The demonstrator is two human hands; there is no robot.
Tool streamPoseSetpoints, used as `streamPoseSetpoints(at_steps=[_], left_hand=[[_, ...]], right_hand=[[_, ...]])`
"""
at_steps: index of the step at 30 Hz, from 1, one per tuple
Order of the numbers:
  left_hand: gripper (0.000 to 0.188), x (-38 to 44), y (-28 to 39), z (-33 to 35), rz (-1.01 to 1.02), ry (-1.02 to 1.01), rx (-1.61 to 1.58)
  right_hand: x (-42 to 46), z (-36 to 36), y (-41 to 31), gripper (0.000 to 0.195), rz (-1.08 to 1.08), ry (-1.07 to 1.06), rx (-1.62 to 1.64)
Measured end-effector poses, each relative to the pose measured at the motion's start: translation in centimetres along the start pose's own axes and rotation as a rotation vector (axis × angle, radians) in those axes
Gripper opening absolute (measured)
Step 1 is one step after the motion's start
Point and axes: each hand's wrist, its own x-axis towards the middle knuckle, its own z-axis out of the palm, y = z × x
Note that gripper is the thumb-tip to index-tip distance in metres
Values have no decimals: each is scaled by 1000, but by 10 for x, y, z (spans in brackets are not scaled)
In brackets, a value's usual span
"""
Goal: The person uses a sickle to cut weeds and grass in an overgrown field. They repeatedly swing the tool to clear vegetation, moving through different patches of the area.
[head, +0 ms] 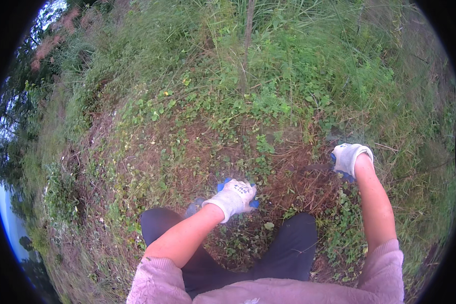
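Observation:
My left hand, in a white knit glove with blue grip patches, is low over the weeds between my knees. Its fingers curl downward, and whatever lies under them is hidden. Farther right, my right hand wears a matching glove and is closed. A dark, narrow, blade-like tool juts left from its fingers over brown dry grass; the handle is hidden in the glove. Low leafy weeds grow between and beyond the hands.
Taller green grass and a thin upright stem rise ahead. My bent knees in dark trousers frame the near ground. A greyish object, unclear in kind, lies by the left knee. Trees stand at far left.

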Motion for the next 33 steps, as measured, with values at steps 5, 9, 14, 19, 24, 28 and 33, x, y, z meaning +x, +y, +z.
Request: streamPoseSetpoints(at_steps=[5,9,14,19,24,28,33], left_hand=[[60,-8,6,1,63,64,-10],[58,-9,10,3,151,134,-2],[60,-7,11,0,276,162,-38],[56,-5,2,-10,362,164,-20],[65,14,-2,-28,537,79,-23],[67,32,-8,-19,655,48,10],[58,45,-15,-15,736,83,-15]], right_hand=[[3,-6,-5,22,28,-9,0],[3,-8,-4,19,-3,-3,-25],[0,-9,-8,20,30,-108,-20],[0,0,-13,20,33,-165,18],[9,8,-2,16,140,-293,252],[14,-12,-30,14,236,-341,417],[19,12,-27,43,449,-432,792]])
